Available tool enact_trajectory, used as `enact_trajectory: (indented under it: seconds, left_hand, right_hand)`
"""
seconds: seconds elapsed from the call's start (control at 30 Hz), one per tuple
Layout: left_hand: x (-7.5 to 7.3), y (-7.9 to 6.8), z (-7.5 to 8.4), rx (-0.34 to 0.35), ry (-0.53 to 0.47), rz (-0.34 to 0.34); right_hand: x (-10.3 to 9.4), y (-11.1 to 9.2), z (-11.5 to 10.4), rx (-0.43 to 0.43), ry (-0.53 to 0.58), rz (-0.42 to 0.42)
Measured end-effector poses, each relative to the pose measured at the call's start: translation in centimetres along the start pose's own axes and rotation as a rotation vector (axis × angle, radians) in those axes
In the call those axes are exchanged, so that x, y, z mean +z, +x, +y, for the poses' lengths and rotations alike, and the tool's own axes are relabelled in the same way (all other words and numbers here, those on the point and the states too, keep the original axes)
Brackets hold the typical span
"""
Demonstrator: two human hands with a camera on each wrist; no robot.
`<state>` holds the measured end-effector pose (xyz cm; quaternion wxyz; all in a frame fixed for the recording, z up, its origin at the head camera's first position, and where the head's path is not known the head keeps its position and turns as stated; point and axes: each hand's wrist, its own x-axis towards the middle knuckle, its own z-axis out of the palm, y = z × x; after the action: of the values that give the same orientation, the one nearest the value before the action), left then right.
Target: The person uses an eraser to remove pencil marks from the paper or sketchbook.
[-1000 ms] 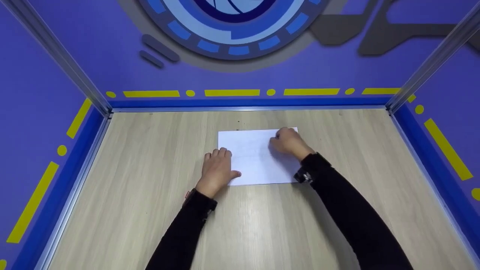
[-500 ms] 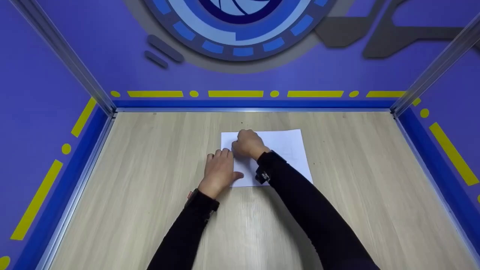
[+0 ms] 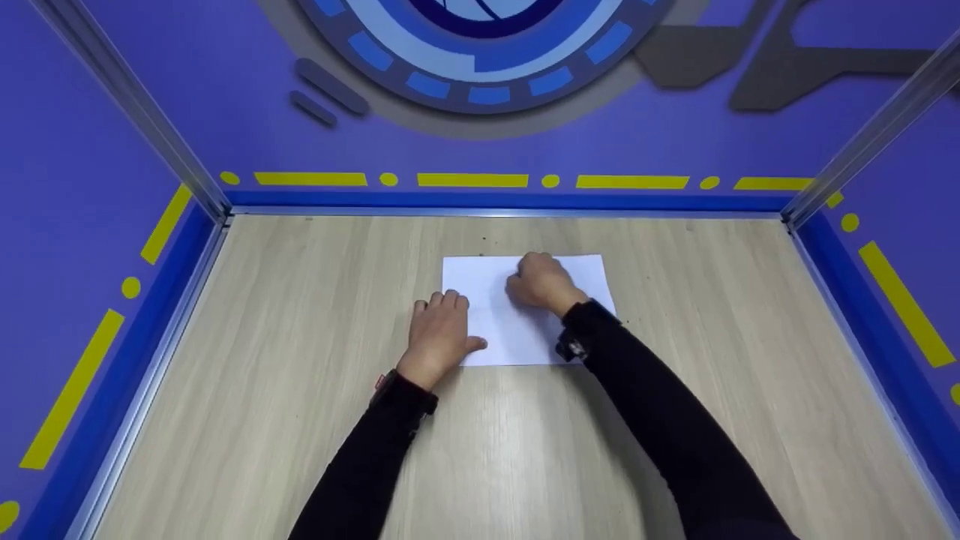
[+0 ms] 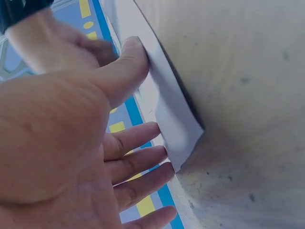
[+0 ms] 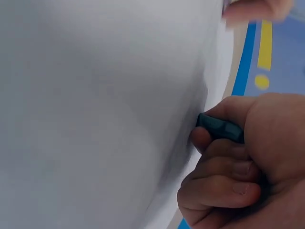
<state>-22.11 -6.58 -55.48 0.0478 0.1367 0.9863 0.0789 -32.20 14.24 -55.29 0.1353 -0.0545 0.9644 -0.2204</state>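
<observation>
A white sheet of paper [image 3: 499, 330] lies flat on the wooden table. My left hand [image 3: 439, 334] rests on its left edge, fingers extended and thumb spread over the paper. The left wrist view shows the paper's edge [image 4: 171, 112] slightly lifted, beside the thumb and fingertips. Over the sheet's upper middle is my right hand [image 3: 545, 283], its fingers curled. In the right wrist view that hand pinches a small dark green object [image 5: 221, 129] between thumb and forefinger, its tip against the paper. The rest of the object is hidden in the fist, so its kind is unclear.
The light wooden table [image 3: 300, 360] is bounded by a purple back wall [image 3: 480, 154] and side walls, with metal strips along the edges. Small dark specks dot the table behind the paper.
My right hand swept left across the paper to near the left hand, then came back right to the middle. My left hand has stayed in place on the paper's edge.
</observation>
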Motion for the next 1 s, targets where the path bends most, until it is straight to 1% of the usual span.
enact_trajectory:
  seconds: [0.13,0.23,0.27,0.37,0.47,0.6,0.7,0.77,0.9,1.0]
  left_hand:
    - [-0.1,0.1,-0.2,-0.015,0.003,-0.014]
    - [-0.1,0.2,-0.3,-0.021,-0.001,-0.026]
    - [-0.1,0.3,-0.3,-0.023,-0.002,-0.027]
    - [0.0,0.3,-0.4,-0.024,-0.007,-0.034]
    - [0.2,0.3,-0.3,-0.024,-0.012,-0.034]
    - [0.3,0.2,-0.2,-0.017,-0.027,-0.035]
    - [0.3,0.2,0.0,-0.01,-0.034,-0.032]
    - [0.3,0.2,0.0,-0.011,-0.029,-0.031]
    - [0.1,0.2,0.1,-0.014,-0.024,-0.035]
    - [0.0,0.2,0.3,-0.003,-0.026,-0.027]
  right_hand:
    - [-1.8,-0.7,4.2,0.035,0.066,0.001]
    - [-3.1,-1.4,6.8,0.07,0.086,0.006]
    - [-3.4,-1.7,7.5,0.08,0.097,0.003]
    - [-4.3,-2.3,9.1,0.105,0.073,0.008]
    - [-4.7,-2.7,9.9,0.121,0.051,0.005]
    - [-4.8,-3.2,9.5,0.146,0.008,-0.001]
    - [-4.7,-3.2,8.6,0.174,0.001,-0.003]
    - [-4.6,-3.0,7.7,0.175,0.025,-0.008]
    - [-4.0,-2.4,5.1,0.113,0.076,-0.023]
    - [-3.3,-1.8,2.8,0.071,0.081,-0.029]
